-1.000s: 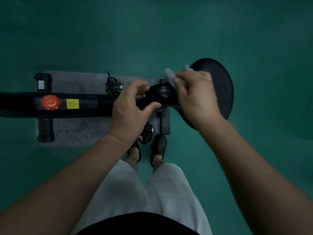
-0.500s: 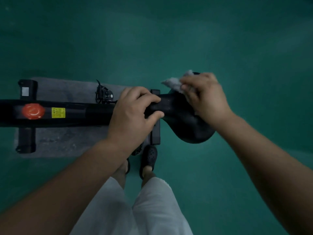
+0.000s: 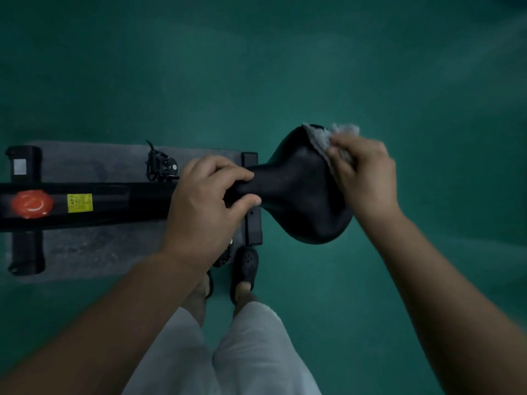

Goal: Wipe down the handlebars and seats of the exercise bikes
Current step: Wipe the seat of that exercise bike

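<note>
Wiping the saddle point(image 3: 299, 195) is the step in hand: right hand point(image 3: 365, 178) clutches a grey cloth point(image 3: 325, 138) at its two o'clock edge, left hand point(image 3: 205, 203) clamps the nose at nine. Next, probably, sweep toward five o'clock.

Dim greenish light, soft blur, wide-angle distortion
</note>
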Tool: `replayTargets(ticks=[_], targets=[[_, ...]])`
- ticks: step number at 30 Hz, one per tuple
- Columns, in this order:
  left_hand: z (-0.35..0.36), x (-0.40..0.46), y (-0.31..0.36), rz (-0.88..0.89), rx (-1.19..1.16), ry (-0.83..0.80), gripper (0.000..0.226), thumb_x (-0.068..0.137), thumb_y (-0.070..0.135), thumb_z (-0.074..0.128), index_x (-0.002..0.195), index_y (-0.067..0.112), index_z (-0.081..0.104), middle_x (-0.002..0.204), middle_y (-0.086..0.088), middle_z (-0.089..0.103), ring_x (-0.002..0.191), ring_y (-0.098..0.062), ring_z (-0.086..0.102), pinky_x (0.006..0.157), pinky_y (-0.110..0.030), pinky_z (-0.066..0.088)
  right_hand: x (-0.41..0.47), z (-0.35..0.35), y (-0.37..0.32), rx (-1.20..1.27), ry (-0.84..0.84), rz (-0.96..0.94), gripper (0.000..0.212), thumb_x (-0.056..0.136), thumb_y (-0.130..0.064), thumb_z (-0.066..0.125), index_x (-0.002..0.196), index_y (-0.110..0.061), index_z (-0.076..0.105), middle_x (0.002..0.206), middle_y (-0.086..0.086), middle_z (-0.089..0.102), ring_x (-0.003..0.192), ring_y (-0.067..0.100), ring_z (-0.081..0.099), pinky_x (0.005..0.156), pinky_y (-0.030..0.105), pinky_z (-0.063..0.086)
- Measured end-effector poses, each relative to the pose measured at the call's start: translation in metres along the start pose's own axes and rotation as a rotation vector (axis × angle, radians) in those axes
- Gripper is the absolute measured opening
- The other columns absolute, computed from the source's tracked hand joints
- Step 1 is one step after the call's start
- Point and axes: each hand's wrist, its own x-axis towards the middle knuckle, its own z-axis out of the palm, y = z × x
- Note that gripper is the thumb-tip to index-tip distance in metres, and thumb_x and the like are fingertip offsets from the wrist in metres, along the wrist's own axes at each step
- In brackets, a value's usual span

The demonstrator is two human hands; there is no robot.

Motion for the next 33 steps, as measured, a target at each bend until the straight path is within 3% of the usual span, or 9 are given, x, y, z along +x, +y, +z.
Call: replayTargets(ticks=[3, 7, 10, 13, 15, 19, 24, 29, 33], targets=[[-0.001, 0.0, 0.001, 0.015, 0.016, 0.005, 0.035, 0.072, 0.025, 0.087, 0.104, 0.016, 0.075, 0.1, 0.012, 0.053, 0.103, -0.018, 0.05, 0.09, -0.013, 0.031, -0.034, 0.006, 0.001, 0.005, 0.042, 0.041, 0.024, 0.094, -0.023, 0.061, 0.116, -0.017, 0.07, 0.12, -0.002, 0.068, 0.106, 0.022, 0.053, 0.089, 0.014, 0.03], [-0.002, 0.0, 0.002, 0.004, 0.033, -0.005, 0.034, 0.073, 0.027, 0.087, 0.104, 0.018, 0.075, 0.101, 0.01, 0.054, 0.104, -0.017, 0.05, 0.091, -0.014, 0.032, 0.007, 0.012, 0.008, 0.083, 0.068, 0.081, 0.024, 0.097, -0.029, 0.053, 0.108, -0.016, 0.069, 0.102, 0.0, 0.071, 0.098, 0.024, 0.059, 0.08, 0.02, 0.036], [-0.002, -0.002, 0.004, -0.008, 0.032, -0.015, 0.034, 0.074, 0.029, 0.086, 0.105, 0.02, 0.074, 0.101, 0.012, 0.053, 0.103, -0.011, 0.046, 0.089, -0.009, 0.031, -0.014, 0.006, 0.014, 0.226, 0.094, 0.218, 0.03, 0.096, -0.034, 0.056, 0.121, -0.019, 0.067, 0.119, -0.007, 0.067, 0.111, 0.004, 0.056, 0.093, 0.008, 0.035], [-0.002, -0.002, 0.005, -0.014, 0.033, -0.004, 0.034, 0.073, 0.028, 0.086, 0.105, 0.02, 0.074, 0.101, 0.014, 0.052, 0.103, -0.011, 0.047, 0.09, -0.004, 0.03, -0.082, 0.013, 0.006, 0.235, 0.166, 0.29, 0.033, 0.095, -0.026, 0.061, 0.126, -0.015, 0.064, 0.133, -0.005, 0.058, 0.12, 0.008, 0.047, 0.099, 0.0, 0.024], [-0.002, -0.002, 0.006, -0.012, 0.037, -0.006, 0.034, 0.073, 0.027, 0.086, 0.104, 0.019, 0.074, 0.101, 0.012, 0.053, 0.105, -0.016, 0.05, 0.091, -0.008, 0.032, -0.097, 0.022, 0.004, 0.218, 0.178, 0.289, 0.034, 0.096, -0.023, 0.059, 0.129, -0.013, 0.061, 0.138, -0.004, 0.052, 0.123, 0.013, 0.042, 0.104, 0.004, 0.022], [-0.002, -0.001, 0.006, -0.004, 0.04, -0.016, 0.034, 0.074, 0.029, 0.086, 0.104, 0.021, 0.074, 0.103, 0.012, 0.053, 0.106, -0.018, 0.053, 0.093, -0.021, 0.039, -0.057, 0.024, 0.024, 0.387, 0.201, 0.421, 0.038, 0.098, -0.035, 0.053, 0.128, -0.015, 0.062, 0.136, 0.003, 0.056, 0.13, 0.014, 0.046, 0.113, 0.033, 0.034], [-0.002, -0.004, 0.006, -0.006, 0.039, 0.009, 0.034, 0.074, 0.028, 0.086, 0.105, 0.021, 0.074, 0.105, 0.013, 0.051, 0.107, -0.018, 0.054, 0.091, -0.021, 0.04, -0.121, 0.054, -0.013, 0.585, 0.485, 0.645, 0.032, 0.098, -0.023, 0.053, 0.123, -0.005, 0.06, 0.125, 0.006, 0.053, 0.115, 0.005, 0.048, 0.099, 0.005, 0.032], [-0.001, -0.004, 0.001, 0.025, 0.063, -0.004, 0.034, 0.076, 0.032, 0.084, 0.107, 0.022, 0.073, 0.107, 0.01, 0.052, 0.108, -0.015, 0.052, 0.093, -0.015, 0.038, -0.134, 0.097, -0.04, 0.622, 0.716, 0.736, 0.035, 0.096, -0.016, 0.05, 0.117, 0.011, 0.055, 0.123, 0.025, 0.047, 0.121, 0.031, 0.047, 0.106, 0.019, 0.037], [0.0, -0.004, 0.0, 0.054, 0.065, 0.003, 0.034, 0.077, 0.032, 0.083, 0.107, 0.02, 0.072, 0.106, 0.008, 0.052, 0.107, -0.019, 0.054, 0.092, -0.017, 0.04, -0.142, 0.1, -0.034, 0.519, 0.686, 0.524, 0.034, 0.098, -0.02, 0.051, 0.125, 0.002, 0.051, 0.13, 0.022, 0.04, 0.126, 0.024, 0.039, 0.11, 0.024, 0.033]])
